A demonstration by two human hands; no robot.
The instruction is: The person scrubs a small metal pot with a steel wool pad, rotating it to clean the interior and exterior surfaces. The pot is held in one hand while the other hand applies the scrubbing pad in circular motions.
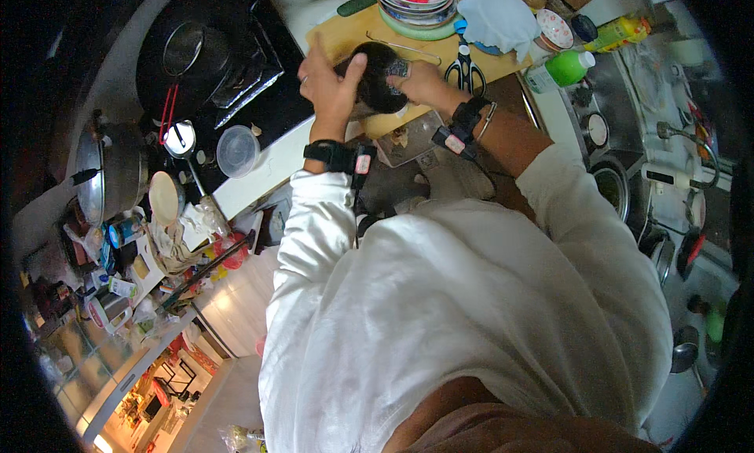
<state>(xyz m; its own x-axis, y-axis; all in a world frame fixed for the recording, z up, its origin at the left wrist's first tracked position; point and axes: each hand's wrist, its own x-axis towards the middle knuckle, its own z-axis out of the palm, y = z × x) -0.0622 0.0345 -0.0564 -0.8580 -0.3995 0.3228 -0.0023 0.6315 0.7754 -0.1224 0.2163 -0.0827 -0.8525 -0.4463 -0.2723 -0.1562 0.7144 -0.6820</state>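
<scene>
A dark, glossy, rounded object (377,79), its kind unclear, is over the wooden cutting board (483,73) between my two hands. My right hand (421,84) grips its right side, by a grey patterned patch. Fingers spread, my left hand (331,84) is at its left edge; whether it touches is unclear. Behind the object a thin metal rod (406,46) lies on the board. Black-handled scissors (465,70) are to the right of my right hand. Below the board's front edge is a clear plastic container (412,139) with scraps inside.
Stacked plates (415,11) and a cloth-covered bowl (500,20) stand at the back. A black wok (182,58) with a red-handled strainer is on the stove at left, near a metal spatula (181,140) and a plastic lid (238,151). A green bottle (559,70) stands right, before the sink.
</scene>
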